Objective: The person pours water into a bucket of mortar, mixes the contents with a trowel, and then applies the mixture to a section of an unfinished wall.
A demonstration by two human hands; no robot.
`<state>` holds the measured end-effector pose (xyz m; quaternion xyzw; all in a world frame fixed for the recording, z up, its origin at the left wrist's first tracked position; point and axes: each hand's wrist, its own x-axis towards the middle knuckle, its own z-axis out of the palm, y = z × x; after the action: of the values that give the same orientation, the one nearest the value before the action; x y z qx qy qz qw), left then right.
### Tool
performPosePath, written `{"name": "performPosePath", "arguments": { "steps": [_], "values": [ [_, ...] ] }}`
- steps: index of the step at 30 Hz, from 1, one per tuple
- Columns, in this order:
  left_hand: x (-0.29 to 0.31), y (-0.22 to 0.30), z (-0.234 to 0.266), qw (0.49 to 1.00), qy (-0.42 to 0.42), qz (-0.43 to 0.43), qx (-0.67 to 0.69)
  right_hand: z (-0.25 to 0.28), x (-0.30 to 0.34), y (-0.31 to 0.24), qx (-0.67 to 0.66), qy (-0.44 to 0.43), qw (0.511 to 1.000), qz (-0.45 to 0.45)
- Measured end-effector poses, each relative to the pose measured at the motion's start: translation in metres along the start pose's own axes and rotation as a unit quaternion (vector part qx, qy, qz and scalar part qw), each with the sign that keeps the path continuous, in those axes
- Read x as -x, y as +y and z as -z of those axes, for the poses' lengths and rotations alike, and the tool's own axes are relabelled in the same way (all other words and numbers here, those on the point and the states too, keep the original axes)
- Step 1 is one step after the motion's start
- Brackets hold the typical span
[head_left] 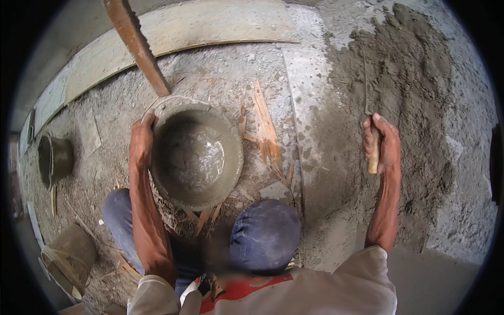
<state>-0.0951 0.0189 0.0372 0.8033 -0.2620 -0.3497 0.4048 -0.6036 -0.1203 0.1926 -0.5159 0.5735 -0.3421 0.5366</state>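
My left hand (142, 139) is closed at the left rim of a round, mortar-caked bucket (239, 152). Its fingertips curl over the edge near where a thin bail handle arcs behind the rim; whether they also hold the handle I cannot tell. Wet grey mortar (191, 155) with a shiny surface lies inside the bucket. To the right, my right hand (386, 139) wraps around the wooden grip of a trowel (373, 160). Its thin blade points away from me, seen nearly edge-on, over a spread heap of wet mortar (409, 79).
Splintered wood (266, 123) lies between bucket and slab edge. A rusty beam (134, 44) slants in at the upper left, before long boards (210, 23). Two more buckets, one upright-looking (62, 157) and one tilted (79, 252), are at left. My knee (265, 231) is close below.
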Motion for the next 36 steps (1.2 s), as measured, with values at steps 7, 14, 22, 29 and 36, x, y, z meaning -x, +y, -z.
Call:
{"name": "performPosePath", "arguments": {
  "steps": [7,14,22,29,36],
  "values": [
    [0.021,-0.005,0.012,0.997,0.023,-0.07,-0.033,-0.192,0.075,0.163,0.436,-0.174,0.851,0.235],
    [0.01,-0.007,-0.021,0.975,0.034,-0.207,-0.076,-0.265,0.038,0.181,0.657,-0.172,0.669,0.302],
    [0.023,-0.039,-0.026,0.976,0.102,-0.192,0.028,-0.291,0.075,0.182,0.606,-0.393,0.624,0.297],
    [0.03,-0.03,-0.029,0.976,0.116,-0.177,0.044,-0.281,0.09,0.182,0.554,-0.415,0.664,0.283],
    [0.013,-0.042,-0.014,0.972,0.088,-0.216,-0.022,-0.313,0.098,0.169,0.454,-0.447,0.741,0.211]
  ]
}}
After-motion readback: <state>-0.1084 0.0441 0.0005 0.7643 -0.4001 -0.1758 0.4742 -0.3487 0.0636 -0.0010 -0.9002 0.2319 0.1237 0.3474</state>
